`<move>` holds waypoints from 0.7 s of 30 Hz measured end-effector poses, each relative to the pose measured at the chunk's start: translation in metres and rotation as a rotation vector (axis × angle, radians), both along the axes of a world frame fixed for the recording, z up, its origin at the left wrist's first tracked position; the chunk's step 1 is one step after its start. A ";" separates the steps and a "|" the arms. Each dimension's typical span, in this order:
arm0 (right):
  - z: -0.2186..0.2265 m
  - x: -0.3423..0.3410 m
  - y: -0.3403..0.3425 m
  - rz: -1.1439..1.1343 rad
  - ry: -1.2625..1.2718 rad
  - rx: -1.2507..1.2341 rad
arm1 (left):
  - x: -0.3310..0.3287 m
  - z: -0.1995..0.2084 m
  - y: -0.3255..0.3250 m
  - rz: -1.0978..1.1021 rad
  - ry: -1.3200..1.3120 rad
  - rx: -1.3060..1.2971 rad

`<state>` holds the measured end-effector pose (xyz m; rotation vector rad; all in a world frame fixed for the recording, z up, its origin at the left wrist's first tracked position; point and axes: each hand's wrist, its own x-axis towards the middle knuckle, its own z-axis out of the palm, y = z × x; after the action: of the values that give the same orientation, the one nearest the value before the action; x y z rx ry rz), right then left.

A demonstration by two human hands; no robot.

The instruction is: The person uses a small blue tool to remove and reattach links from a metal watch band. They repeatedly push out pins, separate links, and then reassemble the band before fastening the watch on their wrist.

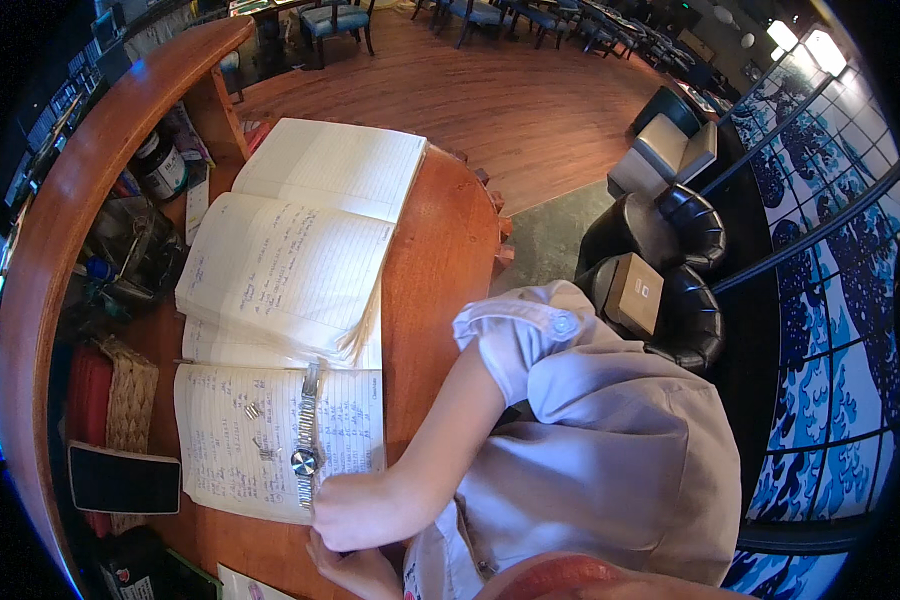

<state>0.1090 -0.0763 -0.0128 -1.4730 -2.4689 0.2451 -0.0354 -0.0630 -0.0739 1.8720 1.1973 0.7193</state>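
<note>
1. Position: the watch [304, 462] lies dial up on the open notebook [355, 415], its bracelet stretched lengthwise along the page.
2. Hands: the right hand [352, 512] is curled at the bracelet's lower end; its fingertips are hidden, so a grip cannot be confirmed. The left hand [362, 572] sits below, largely covered; whether it holds anything cannot be told.
3. Loss: small metal bits [251, 410] lie uncontained beside the watch. A bumped page or a sweep of the wrist could scatter them.
4. Covering: lifted pages [282, 270] end just beside the bracelet's upper end. If they flop over, they could hide or drag the watch.
5. Fall: a tug on the bracelet could pull the watch off the paper onto the bench [440, 230], risking scratches.
</note>
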 end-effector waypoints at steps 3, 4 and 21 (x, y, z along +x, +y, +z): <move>0.002 -0.015 0.004 0.019 -0.141 -0.014 | 0.005 0.003 -0.002 0.004 0.007 0.046; 0.001 -0.019 0.005 0.015 -0.167 -0.007 | 0.008 0.004 -0.004 -0.009 0.005 0.061; 0.006 0.046 0.022 -0.195 0.525 -0.589 | 0.015 0.036 0.002 0.035 0.151 0.001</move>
<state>0.1545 -0.0547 -0.0067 -1.5704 -1.8894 1.2246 -0.0202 -0.0610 -0.0382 1.9385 1.3279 0.6060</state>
